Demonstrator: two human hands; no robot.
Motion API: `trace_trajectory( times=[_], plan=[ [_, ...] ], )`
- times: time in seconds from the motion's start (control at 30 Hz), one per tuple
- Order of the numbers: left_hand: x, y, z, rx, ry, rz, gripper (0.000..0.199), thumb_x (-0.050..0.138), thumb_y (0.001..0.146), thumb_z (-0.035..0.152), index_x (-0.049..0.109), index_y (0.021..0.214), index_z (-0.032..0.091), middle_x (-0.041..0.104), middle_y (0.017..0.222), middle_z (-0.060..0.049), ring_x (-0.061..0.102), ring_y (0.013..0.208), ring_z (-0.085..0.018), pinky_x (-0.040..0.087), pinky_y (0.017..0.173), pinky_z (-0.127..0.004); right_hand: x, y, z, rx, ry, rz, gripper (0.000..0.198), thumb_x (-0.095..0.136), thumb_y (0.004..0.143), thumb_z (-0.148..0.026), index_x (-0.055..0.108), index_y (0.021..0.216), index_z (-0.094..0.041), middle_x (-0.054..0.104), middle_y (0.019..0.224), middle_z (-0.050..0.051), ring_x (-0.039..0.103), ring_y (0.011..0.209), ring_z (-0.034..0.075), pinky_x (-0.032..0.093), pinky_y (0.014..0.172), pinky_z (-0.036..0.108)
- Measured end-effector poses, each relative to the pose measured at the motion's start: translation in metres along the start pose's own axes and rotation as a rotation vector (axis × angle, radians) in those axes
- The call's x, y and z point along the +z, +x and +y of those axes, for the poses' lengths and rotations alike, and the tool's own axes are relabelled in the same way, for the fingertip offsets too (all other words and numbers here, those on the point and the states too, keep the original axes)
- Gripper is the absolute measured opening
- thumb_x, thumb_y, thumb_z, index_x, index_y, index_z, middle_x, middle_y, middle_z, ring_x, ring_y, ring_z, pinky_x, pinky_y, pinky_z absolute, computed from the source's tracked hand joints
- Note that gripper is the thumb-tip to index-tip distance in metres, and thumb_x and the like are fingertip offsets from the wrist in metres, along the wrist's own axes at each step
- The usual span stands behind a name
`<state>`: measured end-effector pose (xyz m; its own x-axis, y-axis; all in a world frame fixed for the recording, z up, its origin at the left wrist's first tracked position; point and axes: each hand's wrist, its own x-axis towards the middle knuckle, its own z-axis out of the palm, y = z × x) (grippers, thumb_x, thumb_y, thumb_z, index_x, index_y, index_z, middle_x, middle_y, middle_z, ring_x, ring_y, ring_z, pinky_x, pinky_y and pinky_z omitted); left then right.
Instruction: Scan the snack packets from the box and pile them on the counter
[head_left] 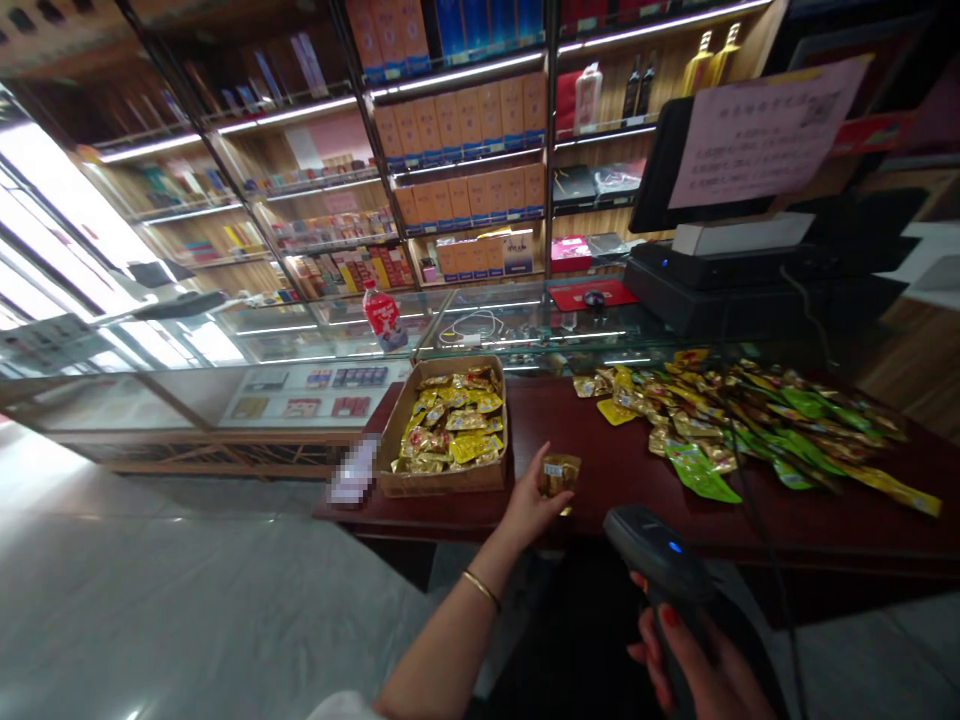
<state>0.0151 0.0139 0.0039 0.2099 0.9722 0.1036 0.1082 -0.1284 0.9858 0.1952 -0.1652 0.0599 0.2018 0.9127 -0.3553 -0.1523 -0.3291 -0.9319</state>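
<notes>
My left hand (531,505) pinches a small gold snack packet (561,474) above the front edge of the dark red table (536,410). The packet's white label faces up toward me. My right hand (686,650) is wrapped round the handle of a black barcode scanner (656,548), which shows a blue light on top. Left of my left hand stands a cardboard box (442,482) holding many gold and yellow packets (454,420). On the right half of the table lies a loose heap of gold, yellow and green packets (705,480).
A black cable (757,520) runs down across the heap. Behind the table, a glass counter (337,345) carries a red-labelled bottle (384,318), a white cable (476,330), a mouse (594,299) and a monitor (660,165). A phone-like object (352,472), blurred, lies left of the box.
</notes>
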Motion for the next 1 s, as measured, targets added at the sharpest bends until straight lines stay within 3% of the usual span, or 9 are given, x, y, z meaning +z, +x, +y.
trace_trajectory(
  times=[0.27, 0.5, 0.73, 0.9, 1.0],
  plan=[
    [0.002, 0.0, 0.003, 0.031, 0.066, 0.042, 0.088, 0.076, 0.074, 0.017, 0.038, 0.153, 0.019, 0.07, 0.127, -0.01, 0.069, 0.111, -0.023, 0.053, 0.101, -0.038, -0.003, 0.002, -0.002, -0.065, -0.05, -0.119, 0.063, 0.057, 0.085, -0.076, 0.068, 0.115, -0.021, 0.057, 0.061, -0.006, 0.057, 0.051, 0.014, 0.059, 0.078, 0.033],
    [0.001, 0.001, 0.003, 0.047, 0.089, 0.046, 0.081, 0.077, 0.074, 0.017, 0.044, 0.149, 0.019, 0.07, 0.128, -0.011, 0.068, 0.114, -0.024, 0.052, 0.105, -0.04, 0.006, 0.002, 0.004, -0.048, -0.032, -0.12, 0.064, 0.06, 0.083, -0.076, 0.072, 0.111, -0.02, 0.058, 0.063, -0.006, 0.056, 0.049, 0.012, 0.06, 0.076, 0.035],
    [0.002, 0.001, 0.004, 0.092, 0.081, 0.024, 0.081, 0.074, 0.076, 0.015, 0.043, 0.151, 0.019, 0.069, 0.129, -0.01, 0.068, 0.114, -0.023, 0.053, 0.105, -0.039, 0.022, 0.02, 0.004, -0.1, 0.025, -0.104, 0.065, 0.064, 0.08, -0.077, 0.071, 0.108, -0.018, 0.056, 0.06, -0.007, 0.053, 0.044, 0.011, 0.057, 0.062, 0.031],
    [0.001, 0.001, 0.006, 0.044, 0.038, 0.021, 0.096, 0.073, 0.075, 0.015, 0.027, 0.16, 0.018, 0.069, 0.131, -0.012, 0.068, 0.115, -0.023, 0.052, 0.105, -0.04, 0.036, 0.036, -0.001, -0.155, -0.008, -0.129, 0.059, 0.061, 0.083, -0.075, 0.068, 0.099, -0.018, 0.053, 0.059, -0.008, 0.051, 0.044, 0.009, 0.056, 0.06, 0.029],
    [0.0, -0.001, 0.008, 0.072, 0.071, 0.014, 0.091, 0.074, 0.076, 0.016, 0.035, 0.158, 0.017, 0.068, 0.134, -0.014, 0.062, 0.126, -0.027, 0.048, 0.11, -0.043, 0.041, 0.042, 0.0, -0.156, -0.015, -0.153, 0.055, 0.059, 0.086, -0.073, 0.064, 0.095, -0.019, 0.051, 0.058, -0.009, 0.05, 0.044, 0.009, 0.055, 0.061, 0.029]
  ],
)
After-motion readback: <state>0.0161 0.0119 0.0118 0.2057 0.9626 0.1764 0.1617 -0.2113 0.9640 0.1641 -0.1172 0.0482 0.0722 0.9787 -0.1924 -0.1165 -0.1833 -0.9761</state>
